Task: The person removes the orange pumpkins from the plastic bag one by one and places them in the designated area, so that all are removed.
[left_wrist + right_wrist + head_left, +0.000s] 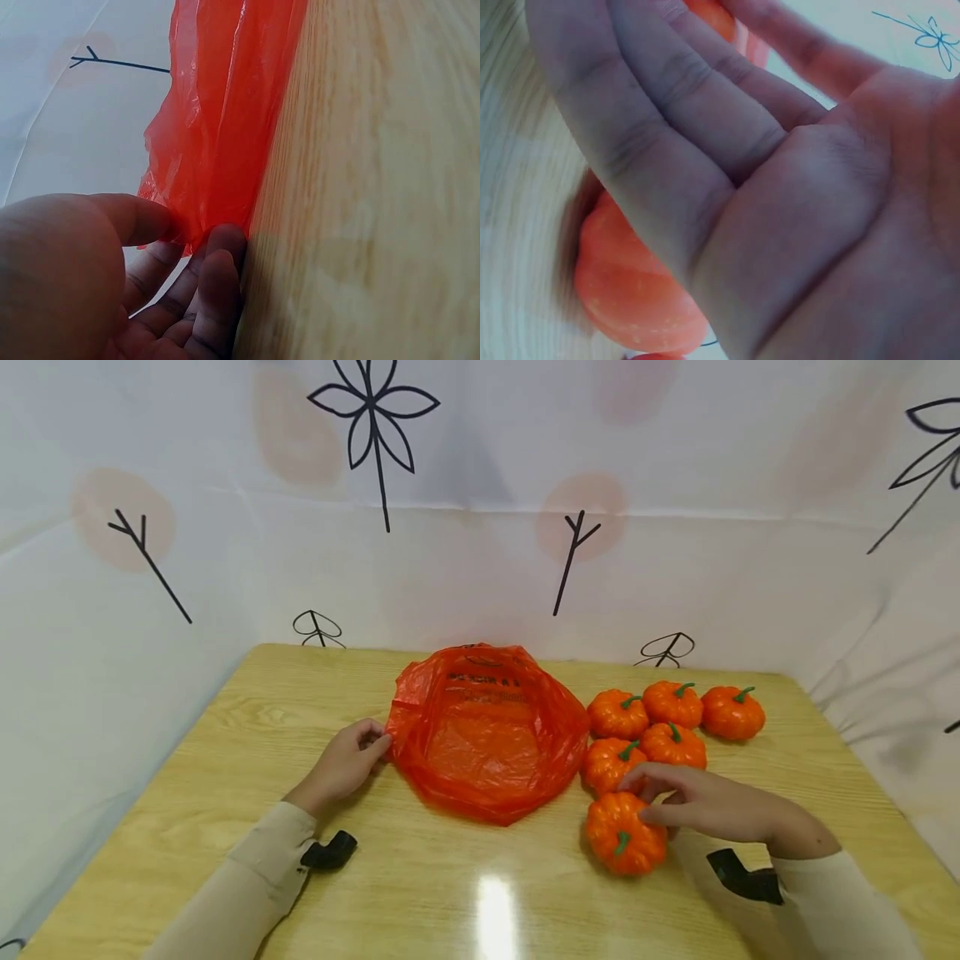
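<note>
My left hand [347, 762] pinches the left edge of a red plastic bag [487, 760], thumb and fingertips on the film in the left wrist view [214, 127]. The bag's mouth is spread wide, with faint print inside its far wall. To its right lie several small orange pumpkins [617, 714] with green stems. My right hand [712, 802] is at the right and far side of the nearest pumpkin [624, 839], whose stem tilts toward me. Its fingers look mostly straight in the right wrist view, where another pumpkin [634, 281] shows below them.
Everything lies on a light wooden table [300, 693]. A pale cloth [480, 577] with plant drawings hangs behind and at both sides. Black straps [330, 850] are at both wrists. Some pumpkins touch or nearly touch the bag's right side.
</note>
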Demonstrator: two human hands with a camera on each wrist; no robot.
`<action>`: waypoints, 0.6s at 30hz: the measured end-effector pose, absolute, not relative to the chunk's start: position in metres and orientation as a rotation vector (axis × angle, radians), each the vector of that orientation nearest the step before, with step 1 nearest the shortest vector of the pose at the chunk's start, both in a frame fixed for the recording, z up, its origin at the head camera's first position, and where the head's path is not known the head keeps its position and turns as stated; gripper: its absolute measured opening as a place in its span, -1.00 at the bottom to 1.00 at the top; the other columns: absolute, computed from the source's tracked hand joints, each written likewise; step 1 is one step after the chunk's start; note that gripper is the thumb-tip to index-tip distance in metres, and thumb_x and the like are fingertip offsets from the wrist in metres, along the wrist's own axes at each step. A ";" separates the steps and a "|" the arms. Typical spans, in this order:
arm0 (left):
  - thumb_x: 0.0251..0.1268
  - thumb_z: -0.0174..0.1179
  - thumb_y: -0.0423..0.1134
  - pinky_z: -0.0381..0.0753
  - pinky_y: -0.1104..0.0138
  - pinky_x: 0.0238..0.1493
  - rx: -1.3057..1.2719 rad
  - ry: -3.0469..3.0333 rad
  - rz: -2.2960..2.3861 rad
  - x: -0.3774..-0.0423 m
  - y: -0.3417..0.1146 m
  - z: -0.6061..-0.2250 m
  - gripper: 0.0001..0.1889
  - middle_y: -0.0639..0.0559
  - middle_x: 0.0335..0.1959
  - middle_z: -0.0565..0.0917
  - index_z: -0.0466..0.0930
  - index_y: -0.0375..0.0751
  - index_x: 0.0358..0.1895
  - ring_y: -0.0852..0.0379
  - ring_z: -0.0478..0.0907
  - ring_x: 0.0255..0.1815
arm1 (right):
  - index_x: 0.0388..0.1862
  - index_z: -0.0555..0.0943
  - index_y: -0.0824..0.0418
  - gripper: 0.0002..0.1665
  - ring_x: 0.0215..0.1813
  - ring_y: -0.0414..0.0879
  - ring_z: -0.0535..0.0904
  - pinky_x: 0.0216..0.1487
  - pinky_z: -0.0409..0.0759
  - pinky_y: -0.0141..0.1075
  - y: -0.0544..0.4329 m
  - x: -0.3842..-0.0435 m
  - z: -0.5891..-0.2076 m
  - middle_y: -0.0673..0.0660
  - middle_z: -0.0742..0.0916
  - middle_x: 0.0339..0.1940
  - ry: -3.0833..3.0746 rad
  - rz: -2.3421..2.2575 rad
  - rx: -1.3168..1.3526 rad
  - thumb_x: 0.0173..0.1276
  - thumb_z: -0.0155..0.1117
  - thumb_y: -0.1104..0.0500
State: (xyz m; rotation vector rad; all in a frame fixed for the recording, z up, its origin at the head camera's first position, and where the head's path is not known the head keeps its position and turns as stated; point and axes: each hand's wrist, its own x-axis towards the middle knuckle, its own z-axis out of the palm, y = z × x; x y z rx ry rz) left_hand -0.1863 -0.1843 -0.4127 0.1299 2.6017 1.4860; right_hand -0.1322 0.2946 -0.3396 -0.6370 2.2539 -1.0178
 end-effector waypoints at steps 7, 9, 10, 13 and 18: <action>0.57 0.05 -0.17 0.62 0.35 -0.23 0.093 2.586 1.500 -0.186 -0.183 -0.411 -0.78 -0.10 -0.21 0.63 0.51 -0.27 -0.03 0.11 0.59 -0.29 | 0.09 0.29 0.26 -0.71 -0.14 -0.11 0.61 -0.22 0.67 -0.19 0.297 -0.136 -0.345 0.26 0.60 -0.07 2.196 -1.093 -0.563 0.56 0.07 0.15; 0.57 0.05 -0.16 0.62 0.35 -0.24 0.084 2.575 1.519 -0.186 -0.182 -0.411 -0.78 -0.11 -0.22 0.63 0.50 -0.28 -0.03 0.10 0.59 -0.29 | 0.06 0.27 0.26 -0.73 -0.19 -0.12 0.59 -0.25 0.65 -0.20 0.297 -0.137 -0.347 0.22 0.60 -0.13 2.190 -1.106 -0.560 0.55 0.07 0.16; 0.57 0.05 -0.17 0.62 0.35 -0.24 0.079 2.570 1.528 -0.186 -0.182 -0.412 -0.78 -0.11 -0.22 0.63 0.50 -0.28 -0.02 0.10 0.59 -0.29 | 0.04 0.27 0.26 -0.74 -0.21 -0.13 0.58 -0.26 0.64 -0.21 0.296 -0.137 -0.347 0.20 0.60 -0.16 2.192 -1.109 -0.558 0.55 0.07 0.16; 0.57 0.04 -0.19 0.61 0.35 -0.25 0.052 2.548 1.558 -0.185 -0.182 -0.414 -0.79 -0.12 -0.21 0.62 0.47 -0.30 -0.01 0.10 0.59 -0.27 | 0.02 0.29 0.26 -0.75 -0.27 -0.15 0.56 -0.28 0.63 -0.22 0.294 -0.139 -0.350 0.15 0.58 -0.22 2.190 -1.119 -0.562 0.56 0.06 0.15; 0.57 0.03 -0.19 0.61 0.36 -0.25 0.009 2.527 1.574 -0.184 -0.185 -0.416 -0.78 -0.12 -0.18 0.62 0.43 -0.27 0.05 0.11 0.61 -0.26 | 0.01 0.31 0.26 -0.76 -0.28 -0.13 0.56 -0.27 0.64 -0.20 0.290 -0.140 -0.354 0.16 0.58 -0.21 2.185 -1.115 -0.545 0.58 0.05 0.13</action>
